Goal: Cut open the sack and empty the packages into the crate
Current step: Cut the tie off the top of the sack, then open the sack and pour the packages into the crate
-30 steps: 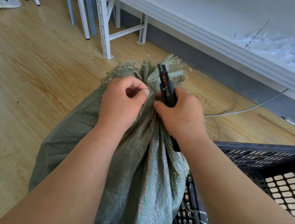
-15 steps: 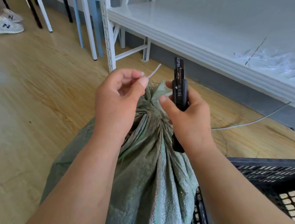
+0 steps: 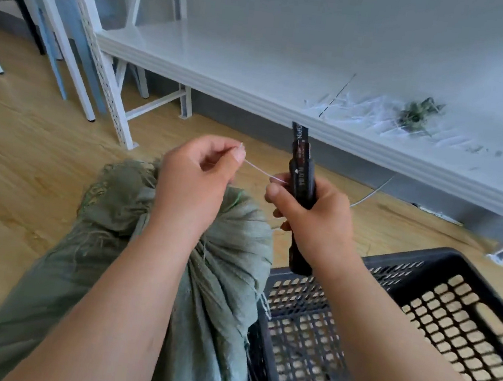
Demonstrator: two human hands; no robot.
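Pinching string [image 3: 259, 170], perhaps taut, above sack [image 3: 218, 268]

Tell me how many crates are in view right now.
1. The black crate sits on the floor to the right of the green sack, below the right hand. Its far right runs past the frame edge.

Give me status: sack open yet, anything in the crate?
Tie looks cut: left hand pinches a loose white string; right hand holds the utility knife. Green woven sack mouth remains bunched. Black crate shows no packages; emptying remains.
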